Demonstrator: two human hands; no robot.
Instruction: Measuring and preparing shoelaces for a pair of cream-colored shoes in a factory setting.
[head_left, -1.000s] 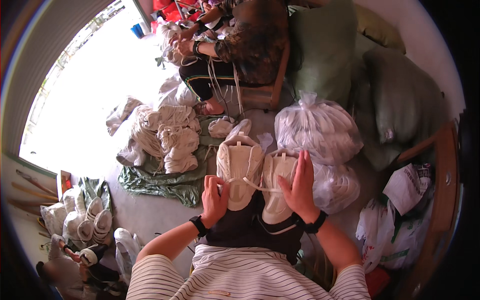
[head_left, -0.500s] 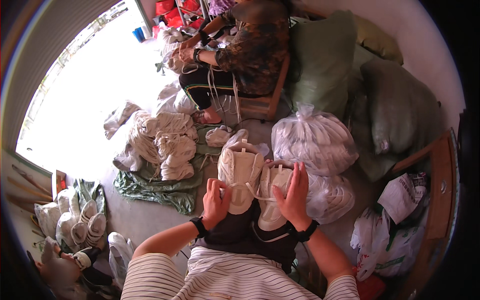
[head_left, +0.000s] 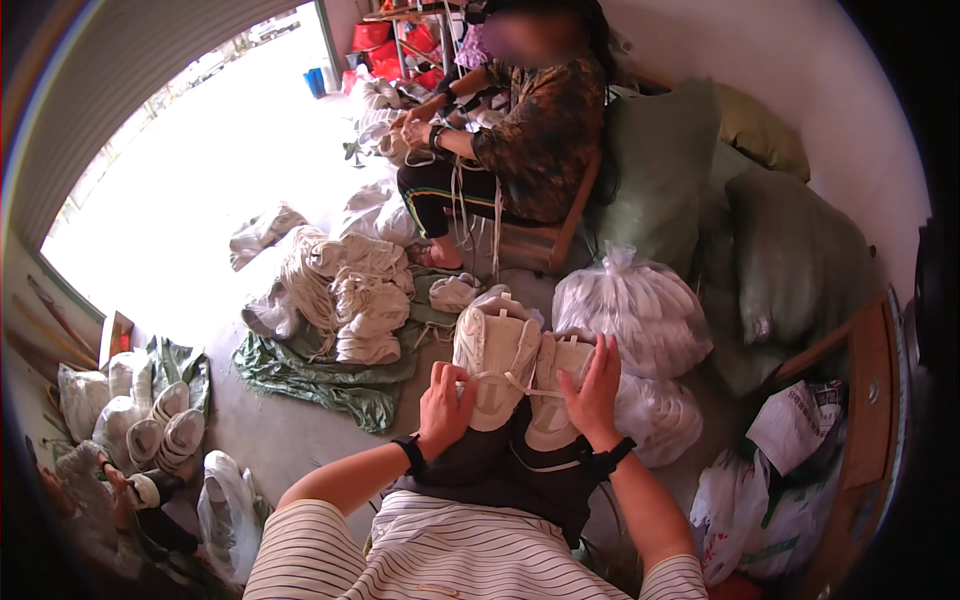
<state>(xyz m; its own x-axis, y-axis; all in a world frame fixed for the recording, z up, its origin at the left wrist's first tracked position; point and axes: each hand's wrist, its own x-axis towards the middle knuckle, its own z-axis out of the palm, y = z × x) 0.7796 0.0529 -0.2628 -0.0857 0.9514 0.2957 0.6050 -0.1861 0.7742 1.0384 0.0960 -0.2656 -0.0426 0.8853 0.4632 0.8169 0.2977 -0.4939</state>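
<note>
Since the earlier frames the hands have barely shifted; the view has tipped up, so the shoes sit lower in the picture. The left hand (head_left: 445,405) pinches the lace (head_left: 505,379) at the edge of the left shoe (head_left: 497,355), fingers closed on it. The right hand (head_left: 592,392) lies flat with fingers spread on the right shoe (head_left: 553,395), pressing it down. Both white shoes rest side by side on the person's lap. Just right of them lie clear bags (head_left: 632,310) of white goods. Across the floor, another person (head_left: 530,130) sits on a stool beside a pile of laces (head_left: 345,290).
</note>
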